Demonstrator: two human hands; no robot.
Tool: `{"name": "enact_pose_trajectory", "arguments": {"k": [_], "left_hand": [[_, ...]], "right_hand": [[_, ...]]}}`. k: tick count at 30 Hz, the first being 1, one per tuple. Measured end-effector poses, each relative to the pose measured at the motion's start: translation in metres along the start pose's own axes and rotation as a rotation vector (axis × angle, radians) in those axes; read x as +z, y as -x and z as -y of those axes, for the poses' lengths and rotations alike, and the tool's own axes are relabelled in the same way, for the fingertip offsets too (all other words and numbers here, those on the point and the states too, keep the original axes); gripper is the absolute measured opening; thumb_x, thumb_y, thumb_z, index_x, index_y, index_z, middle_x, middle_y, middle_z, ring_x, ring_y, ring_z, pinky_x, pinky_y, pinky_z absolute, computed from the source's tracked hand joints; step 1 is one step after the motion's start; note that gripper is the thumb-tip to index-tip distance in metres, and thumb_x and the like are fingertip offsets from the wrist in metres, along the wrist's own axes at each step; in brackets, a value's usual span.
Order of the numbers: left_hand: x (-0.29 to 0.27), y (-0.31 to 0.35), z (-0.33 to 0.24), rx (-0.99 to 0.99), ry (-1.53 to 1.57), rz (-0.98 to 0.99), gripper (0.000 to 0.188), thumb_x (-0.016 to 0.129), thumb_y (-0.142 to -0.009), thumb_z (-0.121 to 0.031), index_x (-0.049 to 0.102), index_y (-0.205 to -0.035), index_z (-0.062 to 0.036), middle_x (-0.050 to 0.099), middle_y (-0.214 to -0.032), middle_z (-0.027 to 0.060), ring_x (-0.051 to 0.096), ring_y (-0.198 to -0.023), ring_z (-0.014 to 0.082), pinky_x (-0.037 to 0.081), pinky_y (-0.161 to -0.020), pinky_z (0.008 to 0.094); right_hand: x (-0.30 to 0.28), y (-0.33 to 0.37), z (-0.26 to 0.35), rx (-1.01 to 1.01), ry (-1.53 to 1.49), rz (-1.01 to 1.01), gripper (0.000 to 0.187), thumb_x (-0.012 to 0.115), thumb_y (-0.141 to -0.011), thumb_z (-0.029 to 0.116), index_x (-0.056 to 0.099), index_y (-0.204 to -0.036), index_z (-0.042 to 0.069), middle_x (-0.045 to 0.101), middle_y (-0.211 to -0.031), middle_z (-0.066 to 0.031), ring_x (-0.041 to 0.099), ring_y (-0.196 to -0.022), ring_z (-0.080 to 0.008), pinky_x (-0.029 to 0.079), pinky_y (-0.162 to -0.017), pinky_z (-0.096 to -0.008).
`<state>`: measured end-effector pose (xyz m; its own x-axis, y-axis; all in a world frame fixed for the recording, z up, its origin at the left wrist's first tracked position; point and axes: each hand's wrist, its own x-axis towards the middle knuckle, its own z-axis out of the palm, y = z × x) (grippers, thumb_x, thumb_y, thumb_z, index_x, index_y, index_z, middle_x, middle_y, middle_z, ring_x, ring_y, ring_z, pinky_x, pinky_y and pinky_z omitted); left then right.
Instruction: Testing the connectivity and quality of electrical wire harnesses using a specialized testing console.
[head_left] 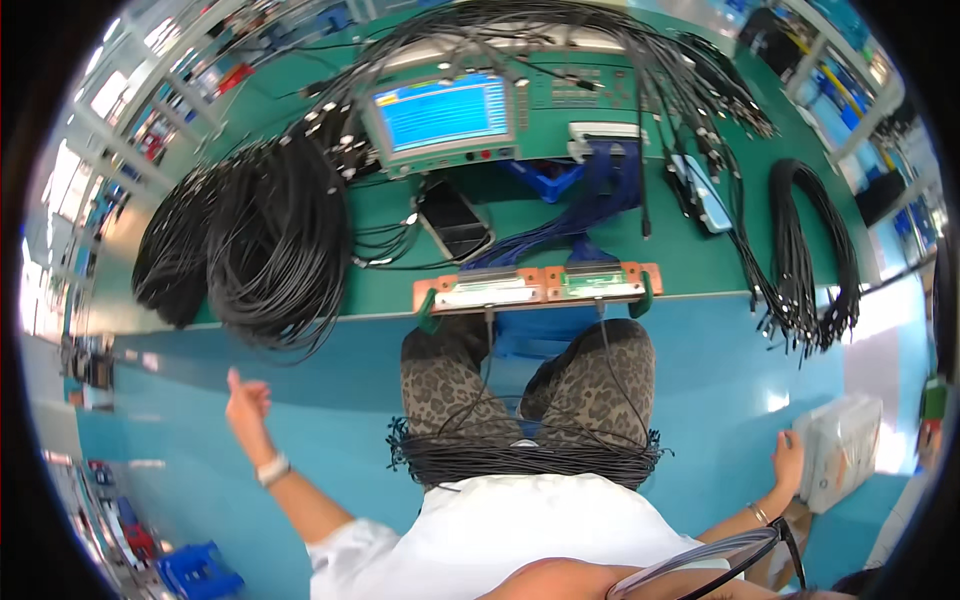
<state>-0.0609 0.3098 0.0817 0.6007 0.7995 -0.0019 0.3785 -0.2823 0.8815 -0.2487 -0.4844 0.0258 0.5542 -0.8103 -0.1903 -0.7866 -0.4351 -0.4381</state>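
My left hand is held out over the floor on the left, holding nothing. One finger points forward, apart from the loosely bent others. Far to the right, my right hand is beside a clear-wrapped package; whether it touches or grips it I cannot tell. Across my lap lies a bundle of thin black cables. Two cables run from it up to an orange test fixture at the bench's front edge. Blue ribbon wires link the fixture to a tester with a lit screen.
Large coils of black cable hang over the green bench's left front edge. Another cable loop droops at the right. A phone and a light blue device lie on the bench. A blue stool stands lower left.
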Motion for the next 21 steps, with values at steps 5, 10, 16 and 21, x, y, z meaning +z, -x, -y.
{"name": "enact_pose_trajectory", "arguments": {"k": [5, 10, 16, 21], "left_hand": [[0.052, -0.023, -0.034, 0.062, -0.014, 0.112, 0.058, 0.038, -0.089, -0.046, 0.049, -0.054, -0.0009, 0.046, -0.050, 0.0036, 0.041, -0.046, 0.0131, 0.032, -0.046, 0.0268], [0.036, -0.006, -0.019, 0.188, -0.127, 0.041, 0.056, 0.039, -0.090, -0.043, 0.047, -0.054, -0.0006, 0.047, -0.051, 0.0041, 0.042, -0.048, 0.0127, 0.032, -0.046, 0.0269], [0.018, 0.128, -0.069, 0.458, 0.257, 0.430, 0.051, 0.041, -0.090, -0.034, 0.038, -0.047, -0.0058, 0.036, -0.043, 0.0011, 0.030, -0.042, 0.0080, 0.020, -0.040, 0.0231], [0.076, 0.219, -0.103, 1.151, 0.583, 1.557, 0.038, 0.043, -0.086, -0.021, 0.053, -0.055, -0.0017, 0.053, -0.054, 0.0044, 0.047, -0.042, 0.0201, 0.035, -0.040, 0.0312]], "right_hand": [[0.031, 0.015, 0.105, -0.172, -0.224, 0.094, 0.028, 0.051, -0.085, 0.025, 0.055, -0.103, 0.004, 0.055, -0.069, -0.0105, 0.054, -0.065, -0.0139, 0.042, -0.059, -0.0272], [0.057, 0.039, 0.116, -0.291, -0.155, 0.251, 0.026, 0.050, -0.085, 0.024, 0.057, -0.102, 0.005, 0.058, -0.074, -0.0074, 0.055, -0.067, -0.0136, 0.042, -0.062, -0.0262], [0.070, 0.139, 0.252, -0.649, -0.939, 1.167, 0.044, 0.052, -0.084, 0.032, 0.052, -0.105, -0.006, 0.060, -0.095, -0.0163, 0.057, -0.090, -0.0237, 0.044, -0.080, -0.0332], [0.127, 0.217, 0.343, -0.640, -1.214, 2.214, 0.086, 0.052, -0.080, 0.053, 0.018, -0.133, -0.006, 0.030, -0.133, -0.0243, 0.038, -0.120, -0.0294, 0.031, -0.098, -0.0380]]}}
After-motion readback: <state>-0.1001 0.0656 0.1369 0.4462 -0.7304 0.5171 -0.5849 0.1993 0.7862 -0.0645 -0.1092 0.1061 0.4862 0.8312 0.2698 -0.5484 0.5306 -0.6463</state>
